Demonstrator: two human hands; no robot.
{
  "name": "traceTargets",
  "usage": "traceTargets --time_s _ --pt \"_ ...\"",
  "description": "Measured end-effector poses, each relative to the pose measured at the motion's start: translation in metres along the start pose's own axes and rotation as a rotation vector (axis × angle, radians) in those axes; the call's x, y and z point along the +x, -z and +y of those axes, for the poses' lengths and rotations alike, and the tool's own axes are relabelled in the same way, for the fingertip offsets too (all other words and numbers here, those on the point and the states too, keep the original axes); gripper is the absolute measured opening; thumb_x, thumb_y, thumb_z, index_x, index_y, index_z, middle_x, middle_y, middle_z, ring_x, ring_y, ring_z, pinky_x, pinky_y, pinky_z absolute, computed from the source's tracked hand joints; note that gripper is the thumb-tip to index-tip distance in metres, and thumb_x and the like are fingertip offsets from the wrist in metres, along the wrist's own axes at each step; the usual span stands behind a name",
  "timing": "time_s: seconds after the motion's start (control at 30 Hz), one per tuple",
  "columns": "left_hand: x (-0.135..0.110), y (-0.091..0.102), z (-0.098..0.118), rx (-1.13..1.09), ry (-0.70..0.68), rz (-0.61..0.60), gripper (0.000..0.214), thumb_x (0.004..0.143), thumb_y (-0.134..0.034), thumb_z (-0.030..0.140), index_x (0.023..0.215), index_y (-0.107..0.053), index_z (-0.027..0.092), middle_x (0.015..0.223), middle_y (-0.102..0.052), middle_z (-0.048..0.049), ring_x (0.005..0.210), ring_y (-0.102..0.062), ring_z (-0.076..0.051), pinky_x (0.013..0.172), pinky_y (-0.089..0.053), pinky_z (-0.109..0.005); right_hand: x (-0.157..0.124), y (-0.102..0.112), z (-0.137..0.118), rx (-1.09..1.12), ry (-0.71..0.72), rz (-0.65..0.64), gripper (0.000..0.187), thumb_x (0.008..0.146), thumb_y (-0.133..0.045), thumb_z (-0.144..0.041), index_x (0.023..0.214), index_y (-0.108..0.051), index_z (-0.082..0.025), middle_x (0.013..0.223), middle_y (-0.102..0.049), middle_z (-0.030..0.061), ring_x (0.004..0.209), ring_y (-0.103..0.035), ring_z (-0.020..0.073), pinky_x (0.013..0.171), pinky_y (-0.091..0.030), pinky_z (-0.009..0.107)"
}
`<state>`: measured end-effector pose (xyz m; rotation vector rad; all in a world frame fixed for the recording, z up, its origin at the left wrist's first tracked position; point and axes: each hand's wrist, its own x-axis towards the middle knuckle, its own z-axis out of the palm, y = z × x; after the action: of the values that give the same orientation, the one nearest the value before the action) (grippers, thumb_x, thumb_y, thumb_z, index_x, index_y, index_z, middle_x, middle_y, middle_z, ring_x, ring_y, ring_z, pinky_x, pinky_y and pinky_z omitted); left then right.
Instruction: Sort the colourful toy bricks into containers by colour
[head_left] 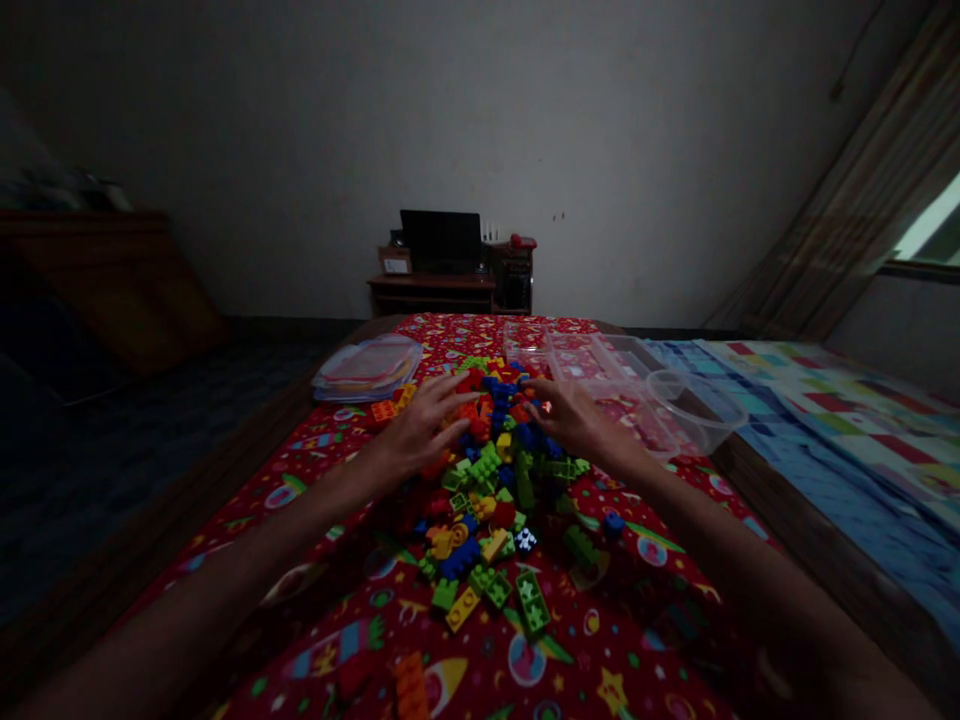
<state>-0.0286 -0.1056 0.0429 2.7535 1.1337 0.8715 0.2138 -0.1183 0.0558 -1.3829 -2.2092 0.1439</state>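
A heap of toy building blocks [484, 470] in green, blue, yellow, orange and red lies in the middle of the table. At its left side, my left hand [427, 425] is open, with fingers spread over the orange blocks [472, 418]. My right hand [570, 412] reaches in from the other side, its curved fingers apart beside blue and orange blocks; some of its fingertips are hard to make out in the dim light. Between the hands runs a row of blue blocks [501, 400]. Nearer me lie a green block [532, 603] and a yellow block [463, 608].
Stacked plastic lids [367, 368] lie at the left. Clear plastic boxes [585, 362] and a round clear tub [697, 412] stand at the right. A red patterned cloth [322, 590] covers the table. A bed [817, 420] is on the right; a monitor [441, 240] stands at the far wall.
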Motion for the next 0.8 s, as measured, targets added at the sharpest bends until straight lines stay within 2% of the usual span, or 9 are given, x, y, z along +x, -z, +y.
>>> traceTargets --time_s 0.1,0.2,0.27,0.37,0.43,0.5,0.6,0.7,0.8 --pt "-0.049 0.012 0.026 0.055 -0.201 -0.124 0.038 0.095 -0.039 0.031 0.13 -0.052 0.024 0.148 -0.04 -0.0041 0.14 -0.026 -0.024 0.112 -0.031 -0.045 -0.048 -0.002 -0.006 -0.04 0.26 -0.052 0.038 0.094 -0.045 -0.028 0.128 -0.054 -0.014 0.123 -0.061 0.0151 0.109 -0.059 0.0237 0.091 -0.048 0.038" --pt "-0.093 0.019 0.062 0.043 -0.493 -0.329 0.049 0.09 -0.049 0.044 0.137 -0.043 0.029 0.148 -0.041 -0.0007 0.141 -0.026 -0.023 0.114 -0.03 -0.042 -0.096 -0.009 -0.01 -0.046 0.534 -0.235 0.05 0.094 -0.046 -0.039 0.138 -0.045 -0.017 0.144 -0.042 0.0149 0.136 -0.034 0.0251 0.108 -0.035 0.042" --pt "-0.11 0.016 0.083 0.069 -0.611 -0.446 0.044 0.088 -0.054 0.039 0.132 -0.048 0.033 0.144 -0.047 0.0039 0.138 -0.032 -0.019 0.117 -0.025 -0.04 -0.117 -0.013 -0.011 -0.048 0.652 -0.345 0.054 0.092 -0.046 -0.045 0.142 -0.039 -0.024 0.154 -0.025 0.0128 0.142 -0.02 0.0261 0.113 -0.024 0.048" --pt "-0.113 0.002 0.093 0.126 -0.644 -0.428 0.033 0.091 -0.051 0.029 0.124 -0.055 0.033 0.137 -0.053 0.0059 0.133 -0.039 -0.014 0.12 -0.017 -0.037 -0.12 -0.023 -0.01 -0.069 0.707 -0.399 0.052 0.093 -0.045 -0.045 0.142 -0.039 -0.027 0.157 -0.013 0.0116 0.144 -0.012 0.0261 0.115 -0.016 0.051" --pt "-0.104 -0.01 0.083 0.177 -0.631 -0.349 0.034 0.09 -0.053 0.026 0.124 -0.056 0.028 0.135 -0.056 0.002 0.133 -0.039 -0.015 0.12 -0.017 -0.039 -0.107 -0.034 -0.006 -0.112 0.705 -0.355 0.05 0.093 -0.046 -0.043 0.139 -0.043 -0.024 0.156 -0.017 0.014 0.144 -0.012 0.0267 0.114 -0.016 0.052" --pt "-0.091 -0.018 0.061 0.234 -0.622 -0.277 0.037 0.089 -0.054 0.023 0.126 -0.054 0.029 0.135 -0.056 0.0005 0.133 -0.04 -0.017 0.119 -0.018 -0.042 -0.089 -0.047 -0.002 -0.162 0.687 -0.264 0.048 0.092 -0.048 -0.042 0.134 -0.048 -0.018 0.152 -0.026 0.0183 0.143 -0.016 0.0284 0.113 -0.019 0.055" --pt "-0.071 -0.021 0.026 0.311 -0.566 -0.217 0.037 0.091 -0.053 0.027 0.127 -0.052 0.033 0.139 -0.052 0.0011 0.134 -0.038 -0.021 0.118 -0.016 -0.048 -0.06 -0.058 0.005 -0.187 0.632 -0.094 0.04 0.091 -0.051 -0.037 0.122 -0.056 -0.013 0.144 -0.04 0.0216 0.138 -0.03 0.0291 0.11 -0.027 0.055" --pt "-0.057 -0.014 -0.003 0.36 -0.475 -0.137 0.035 0.091 -0.053 0.027 0.126 -0.054 0.031 0.139 -0.052 -0.0012 0.135 -0.036 -0.022 0.117 -0.015 -0.052 -0.033 -0.05 0.01 -0.078 0.571 0.044 0.027 0.094 -0.046 -0.029 0.111 -0.063 -0.017 0.126 -0.058 0.0158 0.121 -0.051 0.0237 0.103 -0.04 0.045" --pt "-0.049 -0.01 -0.023 0.329 -0.361 -0.076 0.032 0.091 -0.051 0.027 0.122 -0.057 0.028 0.142 -0.048 -0.0042 0.137 -0.032 -0.024 0.115 -0.018 -0.054 -0.003 -0.032 0.019 0.054 0.363 0.158 0.031 0.097 -0.037 -0.028 0.104 -0.065 -0.016 0.108 -0.067 0.0122 0.103 -0.061 0.0205 0.091 -0.047 0.036"
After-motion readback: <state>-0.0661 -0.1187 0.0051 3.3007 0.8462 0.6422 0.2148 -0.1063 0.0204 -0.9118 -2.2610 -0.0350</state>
